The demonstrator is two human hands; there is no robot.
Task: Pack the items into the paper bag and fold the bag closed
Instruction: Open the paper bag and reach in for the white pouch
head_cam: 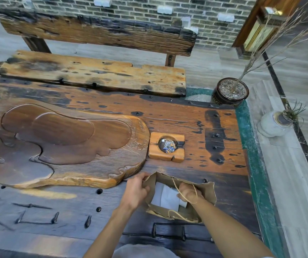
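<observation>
**Both hands at the mouth of the paper bag**

The left hand (137, 190) reaches forward from a bare forearm and grips the left rim of the paper bag (208, 191), its fingers curled over the edge and pinching the paper. The right hand (188, 192) is sunk into the bag's open mouth, knuckles up, fingers bent downward and closed around something white (165, 197) that lies inside; what exactly they clasp cannot be made out. A twine handle (179, 187) loops across the back of the right hand, and a second twine handle (177, 214) hangs on the bag's near rim, below the wrist. The bag stands upright and open, its rim torn and uneven.

The bag rests on a dark, weathered wooden table (223, 127) studded with iron bolts. Beyond the left fingers lies a large carved wooden tray (75, 146), its edge just beside them. Past the fingertips of both hands sits a square wooden ashtray (166, 147) holding butts. Behind the table stands a rough wooden bench (93, 75) before a grey brick wall (130, 10). To the right, on a pale floor, are a dark pot with bare twigs (231, 92) and a white vase (272, 124).
</observation>
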